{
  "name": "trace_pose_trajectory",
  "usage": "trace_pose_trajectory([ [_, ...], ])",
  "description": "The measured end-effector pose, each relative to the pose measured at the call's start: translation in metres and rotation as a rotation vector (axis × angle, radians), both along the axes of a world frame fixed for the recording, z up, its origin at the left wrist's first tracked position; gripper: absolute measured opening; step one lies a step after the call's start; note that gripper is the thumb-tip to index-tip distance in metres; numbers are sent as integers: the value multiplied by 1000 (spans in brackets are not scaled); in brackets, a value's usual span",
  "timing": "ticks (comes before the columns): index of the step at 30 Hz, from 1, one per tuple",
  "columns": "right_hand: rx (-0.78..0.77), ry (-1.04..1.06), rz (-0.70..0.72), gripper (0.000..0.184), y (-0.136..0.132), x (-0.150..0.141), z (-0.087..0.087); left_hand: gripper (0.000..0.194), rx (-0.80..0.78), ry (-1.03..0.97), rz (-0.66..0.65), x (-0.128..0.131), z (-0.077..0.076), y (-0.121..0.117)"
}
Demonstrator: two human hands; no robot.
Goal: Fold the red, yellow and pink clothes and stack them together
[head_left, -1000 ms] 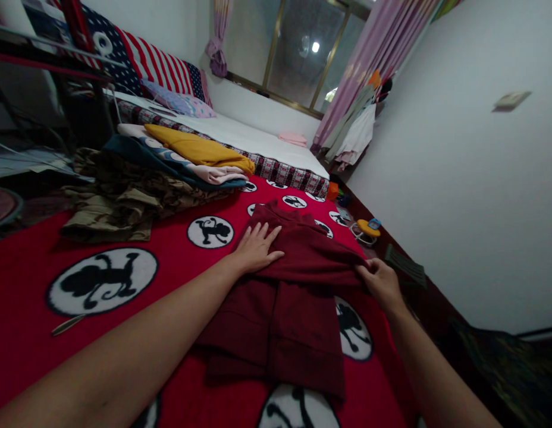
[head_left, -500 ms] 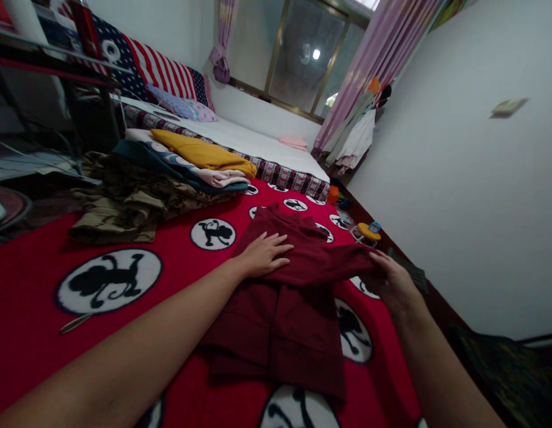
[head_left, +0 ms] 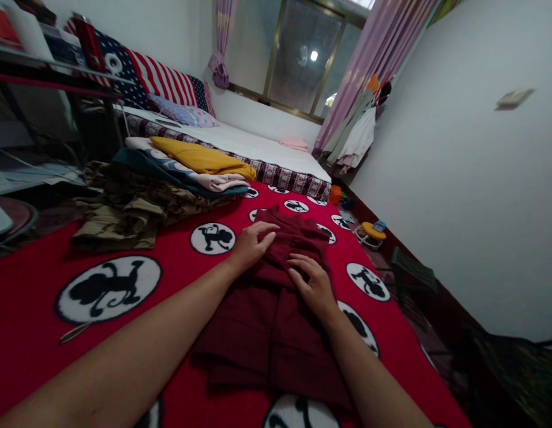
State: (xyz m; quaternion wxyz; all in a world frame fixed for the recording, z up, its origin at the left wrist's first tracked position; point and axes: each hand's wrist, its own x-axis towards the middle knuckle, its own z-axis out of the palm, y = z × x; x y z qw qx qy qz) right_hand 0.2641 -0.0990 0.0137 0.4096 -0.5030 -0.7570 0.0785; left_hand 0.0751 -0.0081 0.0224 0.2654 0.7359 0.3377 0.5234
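A dark red, long-sleeved garment (head_left: 267,333) lies on the red blanket (head_left: 169,362), its sleeve now folded across its upper part. My left hand (head_left: 253,244) rests at the garment's upper left edge, thumb and fingers apart. Over the folded part, to the right, is my right hand (head_left: 312,282), fingers loosely bent and spread on the cloth. Neither hand appears to pinch the fabric. The lower part of the garment lies toward me, its layers uneven at the bottom.
Folded clothes, with a yellow piece (head_left: 200,157) on top and camouflage cloth (head_left: 124,208) beneath, are stacked at the left. A white-topped bed (head_left: 253,142) stands behind. To the right are a yellow stool (head_left: 373,230) and a dark folding stool (head_left: 412,270).
My right hand has moved left from the outstretched sleeve onto the garment, and the sleeve now lies folded over it. My left hand has shifted slightly left and up.
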Motion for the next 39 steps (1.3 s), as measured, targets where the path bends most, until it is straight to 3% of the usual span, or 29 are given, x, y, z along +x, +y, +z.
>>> trace_pose_trajectory([
  [4, 10, -42, 5, 22, -2, 5, -3, 38, 102, 444, -322, 13, 0, -14],
  [8, -6, -37, 40, 25, -4, 7, -3, 51, 107, 703, -301, 15, -6, -14],
  [13, 51, 61, -58, 26, -8, 8, 1, 55, 91, 758, -250, 11, -8, -15],
  [18, -85, 69, -132, 33, -3, 13, 1, 52, 100, 790, -200, 14, -10, -19],
  [21, -141, 232, -191, 39, 12, 31, 2, 50, 109, 799, -182, 16, -11, -20],
  [23, -128, 318, -315, 39, 28, 50, 4, 49, 116, 796, -175, 16, -11, -21],
  [26, -50, 231, -470, 39, 56, 79, 8, 49, 122, 797, -172, 16, -10, -23],
  [29, -40, 139, -424, 41, 82, 95, 8, 49, 120, 801, -171, 16, -9, -24],
  [34, -272, -108, -276, 49, 114, 97, -9, 49, 109, 796, -169, 17, -9, -24],
  [39, -352, -193, -262, 50, 118, 95, -21, 51, 76, 783, -210, 14, -8, -20],
])
